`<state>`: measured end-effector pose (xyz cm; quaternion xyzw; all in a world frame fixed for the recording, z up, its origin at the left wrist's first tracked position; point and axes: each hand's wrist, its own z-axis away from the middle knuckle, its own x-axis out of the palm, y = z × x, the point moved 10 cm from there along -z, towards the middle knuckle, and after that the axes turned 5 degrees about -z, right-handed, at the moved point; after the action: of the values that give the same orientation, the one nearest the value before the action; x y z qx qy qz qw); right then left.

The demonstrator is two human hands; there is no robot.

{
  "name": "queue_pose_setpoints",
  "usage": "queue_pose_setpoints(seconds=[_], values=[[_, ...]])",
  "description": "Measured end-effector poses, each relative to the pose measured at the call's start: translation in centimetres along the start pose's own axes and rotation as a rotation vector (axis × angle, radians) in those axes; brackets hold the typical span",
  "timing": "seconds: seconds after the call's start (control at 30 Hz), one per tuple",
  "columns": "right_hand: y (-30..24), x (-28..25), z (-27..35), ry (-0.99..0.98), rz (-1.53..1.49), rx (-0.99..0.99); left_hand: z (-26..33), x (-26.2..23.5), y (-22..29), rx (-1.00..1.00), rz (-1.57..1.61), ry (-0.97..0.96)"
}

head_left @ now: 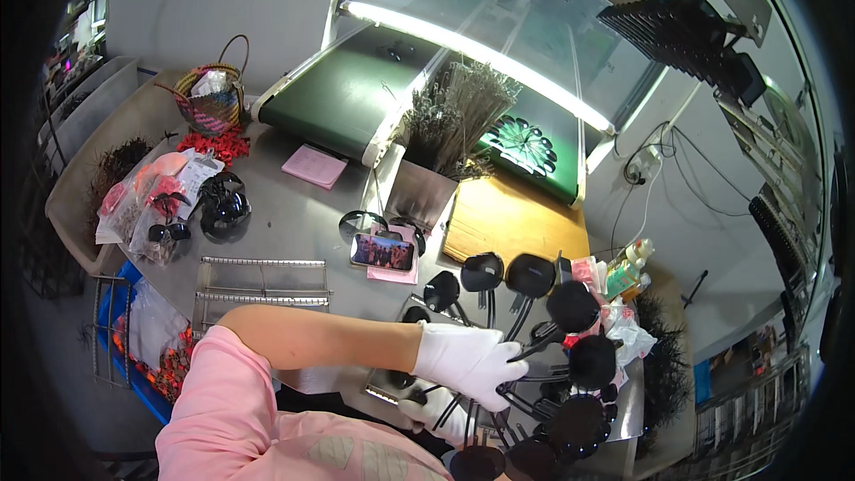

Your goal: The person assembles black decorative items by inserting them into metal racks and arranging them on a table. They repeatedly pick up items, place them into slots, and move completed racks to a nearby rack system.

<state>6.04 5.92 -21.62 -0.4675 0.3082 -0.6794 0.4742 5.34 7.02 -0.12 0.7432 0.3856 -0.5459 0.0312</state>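
At near right, our left hand (472,362) grasps many black stemmed pieces (594,362), the tray (381,390) holds few, and our right hand's (435,411) grip is unclear.

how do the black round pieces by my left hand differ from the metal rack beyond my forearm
The black round pieces are dark and rounded; the metal rack is silvery with straight bars. The pieces fan out on thin stalks around the left hand, while the rack lies on the table, untouched by either hand. Both are partly covered from view.
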Motion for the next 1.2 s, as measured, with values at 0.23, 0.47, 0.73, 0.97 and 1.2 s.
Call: queue_pose_setpoints(seconds=[0.23, 0.47, 0.73, 0.97, 1.2], values=[[-3.0, -6.3, 3.1, 0.412, 0.150, -0.306, 4.0, 0.0, -5.6, -0.577, 0.231, 0.082], [-5.5, -1.9, 2.8, 0.576, 1.323, -0.539, 0.4, 3.2, -3.3, -0.506, 0.338, -0.147], [-4.4, -3.6, 2.4, 0.377, 1.021, -0.605, 0.4, 0.6, -3.1, -0.628, 0.415, 0.193], [-5.4, -6.8, 5.2, 0.871, 1.138, -0.509, 3.3, 4.0, -7.3, -1.006, 0.567, 0.130], [-2.6, -10.6, 1.7, 0.501, 0.262, -0.454, -1.5, 4.2, -2.2, -0.771, 0.706, 0.089]])
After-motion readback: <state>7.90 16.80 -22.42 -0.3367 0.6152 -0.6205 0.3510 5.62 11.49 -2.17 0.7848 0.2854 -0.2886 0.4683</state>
